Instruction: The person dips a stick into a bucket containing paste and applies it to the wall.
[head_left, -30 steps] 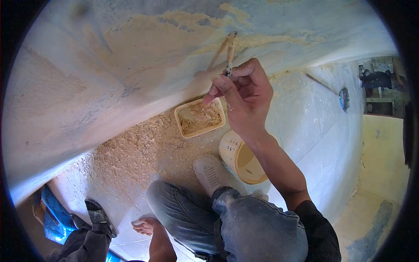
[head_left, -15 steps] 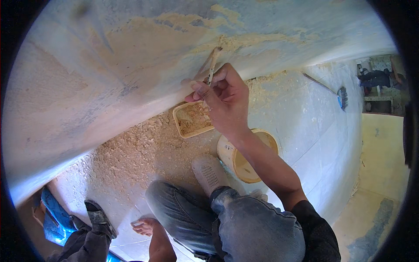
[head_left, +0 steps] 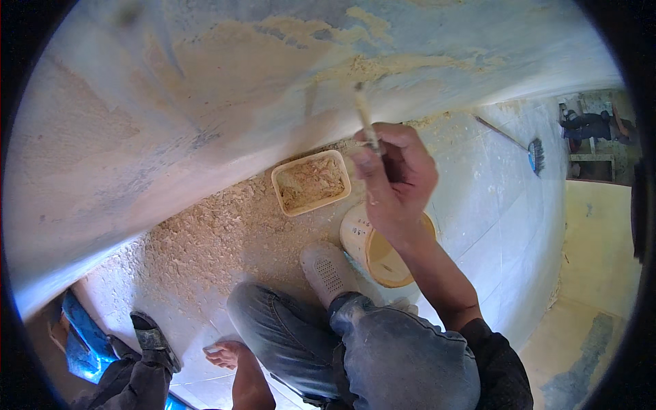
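My right hand (head_left: pixel 403 174) pinches a thin pale brush (head_left: pixel 365 113) between thumb and fingers; motion blurs it slightly. Its dark tip points up toward the wall (head_left: pixel 239 89), standing a little off the surface. Tan, patchy material (head_left: pixel 383 66) clings to the wall above that tip. Beside my bent knee, my left hand (head_left: pixel 229 354) hangs low with loosely spread fingers and holds nothing. A cream rectangular tub (head_left: pixel 277 188), filled with tan crumbly scrapings, sits at the wall's foot. Close to my shoe and partly behind my right forearm is a round cream bucket (head_left: pixel 355 236).
Tan flakes (head_left: pixel 198 239) litter the floor along the wall. Another person's shoe (head_left: pixel 154 338) and dark trouser leg are at lower left, near a blue plastic bag (head_left: pixel 85 342). A long-handled broom (head_left: pixel 534 157) lies on the far right. A second person (head_left: pixel 588 126) appears beyond it.
My right hand has drawn back from the wall, moving right and toward me with the brush. The tub is now fully uncovered. My left hand stays nearly still.
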The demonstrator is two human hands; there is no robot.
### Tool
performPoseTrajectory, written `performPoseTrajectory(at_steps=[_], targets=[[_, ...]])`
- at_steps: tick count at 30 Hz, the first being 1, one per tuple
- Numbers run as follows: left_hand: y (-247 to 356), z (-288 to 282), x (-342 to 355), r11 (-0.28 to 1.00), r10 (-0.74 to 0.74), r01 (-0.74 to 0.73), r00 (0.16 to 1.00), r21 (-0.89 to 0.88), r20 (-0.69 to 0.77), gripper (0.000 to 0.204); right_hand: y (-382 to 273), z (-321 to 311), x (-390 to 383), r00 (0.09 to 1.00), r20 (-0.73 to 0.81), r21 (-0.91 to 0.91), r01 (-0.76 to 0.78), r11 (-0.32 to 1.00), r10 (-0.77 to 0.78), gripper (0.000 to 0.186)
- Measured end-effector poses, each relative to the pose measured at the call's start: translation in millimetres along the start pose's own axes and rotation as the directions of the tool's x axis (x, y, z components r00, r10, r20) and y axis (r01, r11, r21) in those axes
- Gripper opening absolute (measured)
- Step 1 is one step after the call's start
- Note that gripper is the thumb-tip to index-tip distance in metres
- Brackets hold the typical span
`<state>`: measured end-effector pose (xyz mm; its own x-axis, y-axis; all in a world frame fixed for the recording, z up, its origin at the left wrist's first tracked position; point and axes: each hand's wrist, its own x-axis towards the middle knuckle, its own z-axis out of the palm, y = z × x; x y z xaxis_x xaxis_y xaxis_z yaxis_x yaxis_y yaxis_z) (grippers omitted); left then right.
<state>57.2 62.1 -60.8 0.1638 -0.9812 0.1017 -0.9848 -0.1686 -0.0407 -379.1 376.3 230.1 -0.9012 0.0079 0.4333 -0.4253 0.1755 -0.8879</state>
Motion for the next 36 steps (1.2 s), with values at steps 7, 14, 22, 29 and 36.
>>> performPoseTrajectory(at_steps=[7,14,22,29,36], targets=[[-3.6,2.0,2.1,1.000,-0.010,0.010,1.000,0.004,-0.009,0.058,-33.9,-10.9,0.5,0.988,0.066,0.046,-0.139,0.989,0.136,0.034],[0.6,-0.4,0.3,1.000,-0.008,0.008,1.000,0.002,0.005,0.055,-36.5,-5.0,3.2,0.944,0.133,-0.067,-0.294,0.954,0.300,0.029],[3.7,-4.5,-1.8,1.000,-0.015,0.015,1.000,-0.009,0.018,0.054,-41.2,-15.4,-3.1,0.945,0.135,-0.136,-0.281,0.950,0.299,0.030],[-12.6,17.0,8.9,1.000,-0.012,0.011,0.999,-0.028,-0.036,0.053,-53.2,-10.3,8.0,0.951,0.172,-0.268,-0.207,0.941,0.258,0.030],[-2.9,1.9,2.8,1.000,-0.016,0.015,1.000,-0.015,-0.004,0.053,-57.3,-14.5,1.6,0.957,0.161,-0.245,-0.198,0.949,0.241,0.030]])
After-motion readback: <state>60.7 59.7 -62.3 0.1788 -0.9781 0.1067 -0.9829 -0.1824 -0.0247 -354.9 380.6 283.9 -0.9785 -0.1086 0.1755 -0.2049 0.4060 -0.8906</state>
